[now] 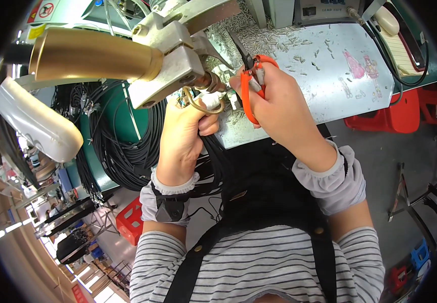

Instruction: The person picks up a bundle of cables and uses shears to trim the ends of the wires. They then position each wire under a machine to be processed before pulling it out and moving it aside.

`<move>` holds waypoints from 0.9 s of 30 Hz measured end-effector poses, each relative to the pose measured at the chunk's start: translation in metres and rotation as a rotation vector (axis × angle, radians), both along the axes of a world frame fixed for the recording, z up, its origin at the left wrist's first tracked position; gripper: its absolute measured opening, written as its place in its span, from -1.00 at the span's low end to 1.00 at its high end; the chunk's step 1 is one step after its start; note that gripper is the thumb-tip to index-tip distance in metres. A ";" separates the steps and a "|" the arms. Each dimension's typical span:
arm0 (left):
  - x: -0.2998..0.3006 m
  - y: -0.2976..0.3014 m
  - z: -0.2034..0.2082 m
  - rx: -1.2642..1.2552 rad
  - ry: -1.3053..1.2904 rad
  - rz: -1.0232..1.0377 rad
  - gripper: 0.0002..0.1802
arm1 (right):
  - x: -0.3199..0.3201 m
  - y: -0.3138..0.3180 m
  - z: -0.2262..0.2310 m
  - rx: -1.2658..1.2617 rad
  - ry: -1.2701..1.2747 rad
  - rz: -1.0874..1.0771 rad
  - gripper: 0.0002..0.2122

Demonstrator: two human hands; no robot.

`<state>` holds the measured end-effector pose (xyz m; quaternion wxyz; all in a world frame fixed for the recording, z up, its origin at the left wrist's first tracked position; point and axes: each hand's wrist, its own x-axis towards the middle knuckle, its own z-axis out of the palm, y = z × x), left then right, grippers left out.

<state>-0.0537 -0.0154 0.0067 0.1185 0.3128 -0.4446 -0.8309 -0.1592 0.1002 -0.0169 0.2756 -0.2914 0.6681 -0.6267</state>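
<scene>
My right hand is closed round a pair of orange-handled scissors, their dark blades pointing up and away. Its fingertips are close to the metal head of a bench machine. Below that head my left hand is curled closed, with a brass-coloured ring crossing in front of it. Black cables hang down from under this hand, and a small whitish piece shows by its fingers. The cable ends are hidden by the hand and machine.
Many small metal pieces lie scattered over the pale metal work plate. Coiled black cables cover the green bench at left. A thick brass-coloured cylinder juts over the left side. A red stool stands at right.
</scene>
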 end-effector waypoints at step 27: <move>0.047 0.060 0.010 -0.182 -0.087 -0.138 -0.84 | 0.034 0.045 0.025 -0.017 -0.203 0.211 -0.92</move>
